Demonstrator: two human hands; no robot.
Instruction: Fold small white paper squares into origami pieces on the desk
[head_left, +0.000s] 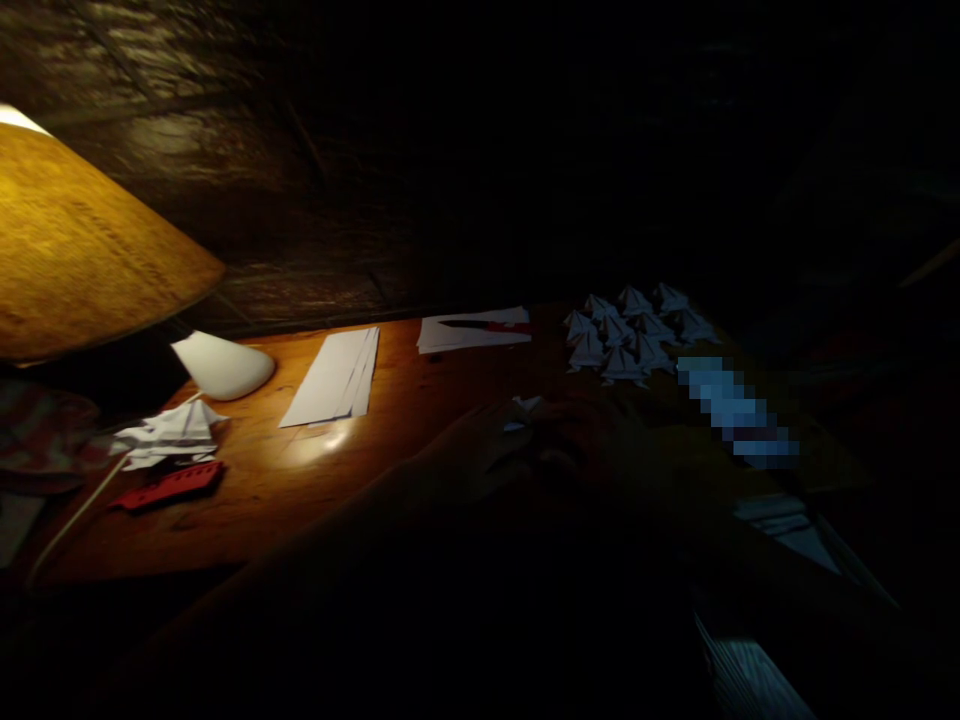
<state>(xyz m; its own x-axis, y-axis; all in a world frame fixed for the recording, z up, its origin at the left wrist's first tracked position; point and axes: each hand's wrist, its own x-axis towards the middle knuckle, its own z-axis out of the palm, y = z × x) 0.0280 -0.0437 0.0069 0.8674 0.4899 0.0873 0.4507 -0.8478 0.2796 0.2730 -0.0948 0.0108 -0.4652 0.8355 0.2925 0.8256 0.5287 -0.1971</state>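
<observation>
A small piece of folded white paper shows between my two hands above the wooden table. My left hand is closed around its lower part, the forearm coming in from the lower left. My right hand meets it from the other side, its fingers bent in against the paper. Deep shadow hides most of both hands, so single fingers are hard to make out. Beyond my right hand, several folded paper figures, frog-like in shape, stand in a cluster.
Long white paper strips lie left of centre. A red-handled knife rests on more paper at the back. On the left are a lamp, crumpled-looking folded paper and a red object. A pixelated patch sits right.
</observation>
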